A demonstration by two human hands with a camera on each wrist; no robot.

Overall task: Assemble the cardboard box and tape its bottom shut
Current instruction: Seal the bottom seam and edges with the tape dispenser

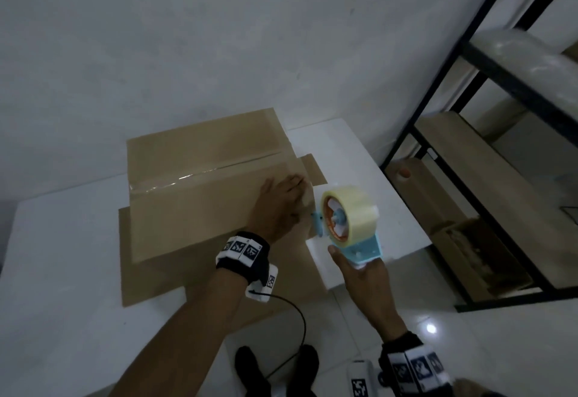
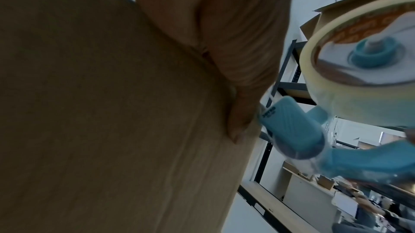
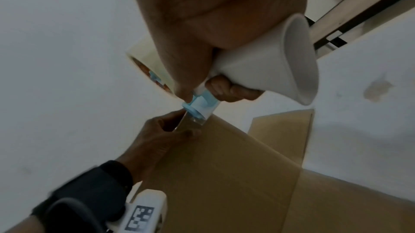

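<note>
A brown cardboard box (image 1: 194,209) lies on the white table (image 1: 62,256), with a strip of clear tape (image 1: 203,173) along its upper seam. My left hand (image 1: 284,202) lies flat on the box's right end, fingers straight and pressing the cardboard beside the dispenser's mouth. In the left wrist view its thumb (image 2: 238,112) rests against the box (image 2: 112,130). My right hand (image 1: 359,274) grips the white handle (image 3: 269,68) of a blue tape dispenser (image 1: 359,248). Its clear roll (image 1: 350,206) stands just off the box's right end.
A black metal shelf rack (image 1: 438,93) with wooden boards and cardboard stands close on the right. The table's right edge (image 1: 403,206) runs just past the dispenser. A box flap (image 1: 312,168) sticks out at the box's right end. A cable (image 1: 300,318) hangs from my left wrist.
</note>
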